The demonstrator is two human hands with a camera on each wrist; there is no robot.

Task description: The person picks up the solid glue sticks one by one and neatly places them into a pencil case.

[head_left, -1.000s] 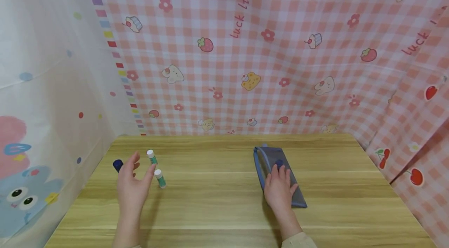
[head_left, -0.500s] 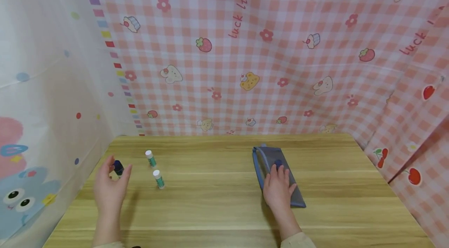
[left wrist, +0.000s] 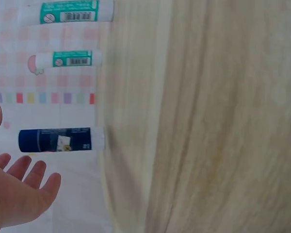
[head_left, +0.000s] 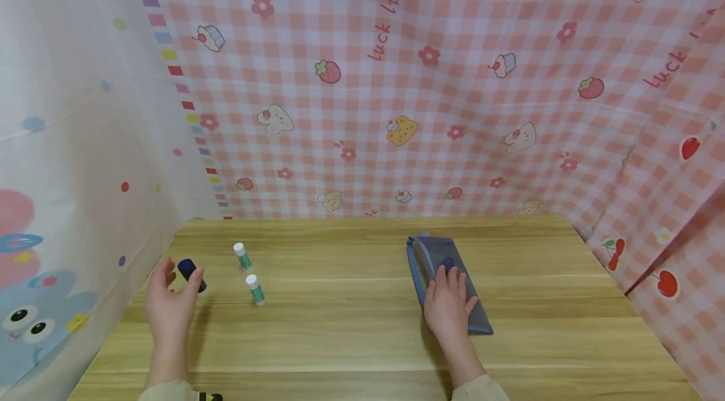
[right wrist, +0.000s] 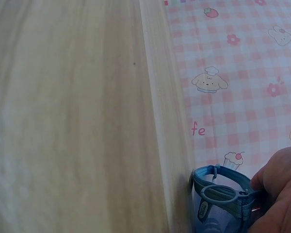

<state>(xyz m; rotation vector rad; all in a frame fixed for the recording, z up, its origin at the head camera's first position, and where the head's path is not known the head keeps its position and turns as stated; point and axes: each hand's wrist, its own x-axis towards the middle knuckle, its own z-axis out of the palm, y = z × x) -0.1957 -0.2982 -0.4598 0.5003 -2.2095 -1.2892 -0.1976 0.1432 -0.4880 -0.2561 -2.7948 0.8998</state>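
Observation:
A navy glue stick (head_left: 187, 270) with a white base stands on the table (head_left: 340, 350) at the left. My left hand (head_left: 170, 306) is around its near left side, fingers spread and thumb apart. In the left wrist view a gap shows between the glue stick (left wrist: 63, 140) and the fingers of the left hand (left wrist: 22, 194). Two green-and-white glue sticks (head_left: 242, 256) (head_left: 255, 290) stand to its right. My right hand (head_left: 449, 306) lies over a blue-grey mesh zip pouch (head_left: 480, 319); in the right wrist view it pinches the rim of the open pouch (right wrist: 223, 194).
A dark blue round shape (head_left: 448, 262) shows at the pouch, just beyond the right fingertips. A pink checked cloth (head_left: 362, 105) hangs behind the table's back edge, and a white patterned cloth (head_left: 73, 136) hangs along the left side.
My left hand has moved left and slightly nearer, from beside the green glue sticks to the navy one, which now shows more fully. The right hand and pouch stay in place.

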